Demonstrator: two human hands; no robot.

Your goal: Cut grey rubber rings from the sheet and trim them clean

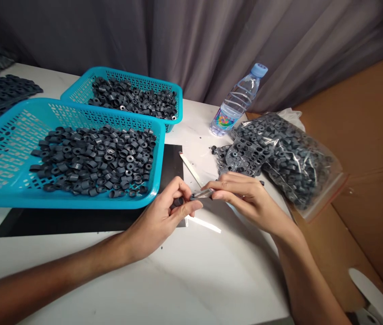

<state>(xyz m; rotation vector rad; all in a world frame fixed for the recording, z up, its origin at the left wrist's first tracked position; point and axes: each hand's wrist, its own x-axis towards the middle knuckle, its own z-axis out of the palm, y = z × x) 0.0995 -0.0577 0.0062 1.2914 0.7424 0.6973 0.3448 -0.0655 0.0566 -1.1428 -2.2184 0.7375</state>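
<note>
Closely pinched between thumb and fingers, a small dark gray ring-shaped piece (193, 197) sits at the tips of a worker's left hand (159, 221) above a white tabletop (177, 280), with at least 1 more dark cylindrical piece (177, 201) tucked against the curled fingers. The right hand (245, 198) clamps a slim metal tool (205, 193), its tip meeting the pinched piece; whether it enters the hole cannot be told. Just beyond the grip lies a pale slender stick (190, 168), while a white strip (206, 224) rests just on its near side. To the grip's left stand 2 turquoise perforated baskets, the front basket (76, 201) partly over a black sheet (173, 164) and the rear basket (178, 106) behind it, both bearing heaps of gray pieces. Beyond the right hand, a cluster of ring-like pieces (242, 158) spreads beside a filled clear zip bag (299, 158); farther off, a blue-capped water bottle (235, 104) stands before a gray curtain (184, 40).
</note>
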